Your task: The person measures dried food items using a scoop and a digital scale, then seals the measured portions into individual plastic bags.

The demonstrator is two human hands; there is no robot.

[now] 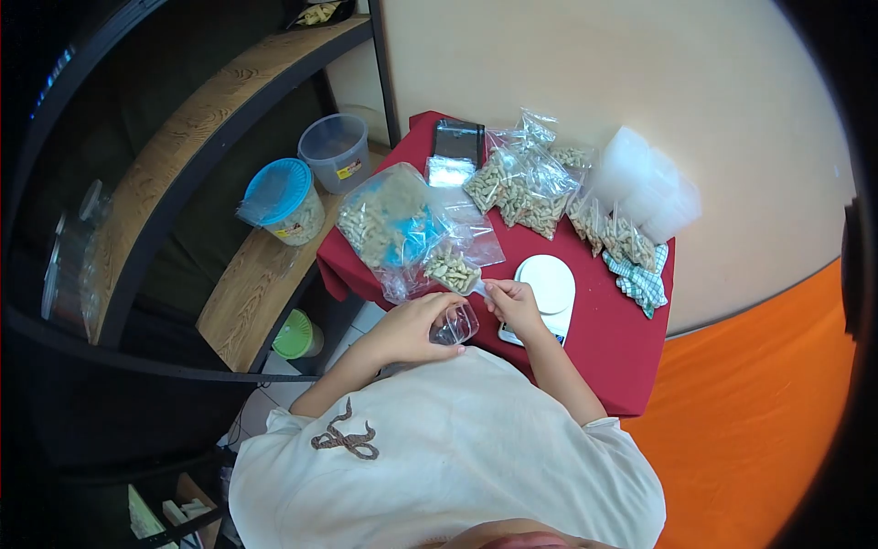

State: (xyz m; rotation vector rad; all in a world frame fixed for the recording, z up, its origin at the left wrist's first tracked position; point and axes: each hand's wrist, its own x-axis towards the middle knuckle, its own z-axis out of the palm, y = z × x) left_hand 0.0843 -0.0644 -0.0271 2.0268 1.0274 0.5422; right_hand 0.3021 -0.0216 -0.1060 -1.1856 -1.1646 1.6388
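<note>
My left hand [413,328] is wrapped round a small clear plastic container [465,322], held just off the front edge of the table. My right hand [516,308] grips the pale handle of a scoop [478,287]. Light-coloured snack pieces [448,271] fill the scoop, which is beside the mouth of a large clear bag [370,220] of similar pieces. To the right of my right hand is a white kitchen scale [547,285], with nothing on its round plate.
Filled clear bags [526,188] lie along the back of the red-covered table [599,357]. Stacked translucent containers [645,188] and a checked cloth [638,282] are at the right. On the left, a wooden shelf [261,284] holds a blue-lidded tub [282,197] and a clear bucket [336,151].
</note>
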